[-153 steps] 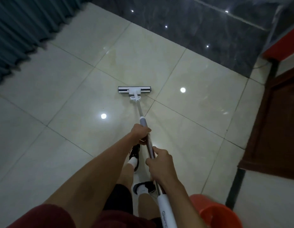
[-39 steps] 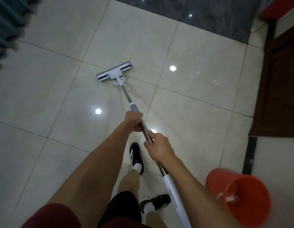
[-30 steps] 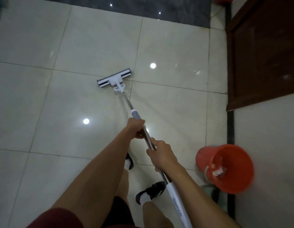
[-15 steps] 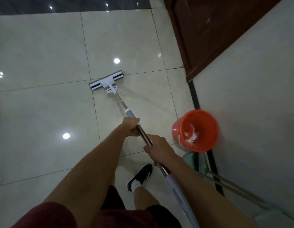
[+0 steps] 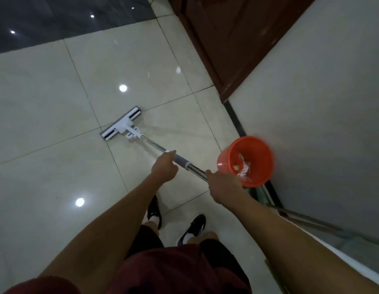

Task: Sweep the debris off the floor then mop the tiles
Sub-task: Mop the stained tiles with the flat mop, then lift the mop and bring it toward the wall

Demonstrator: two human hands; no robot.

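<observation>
- Head view: left hand (image 5: 164, 167) wrapped around grey sleeve of silver metal mop pole (image 5: 182, 162), right hand (image 5: 223, 187) gripping it further back.
- Flat white-and-black mop head (image 5: 120, 126) lying on glossy cream floor tiles (image 5: 46, 98).
- Round orange plastic bucket (image 5: 258, 179) beside grey wall (image 5: 311, 102), with crumpled scraps inside.

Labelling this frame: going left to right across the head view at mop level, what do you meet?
Mop head → left hand on the grey grip → right hand on the metal pole → orange bucket → wall.
</observation>
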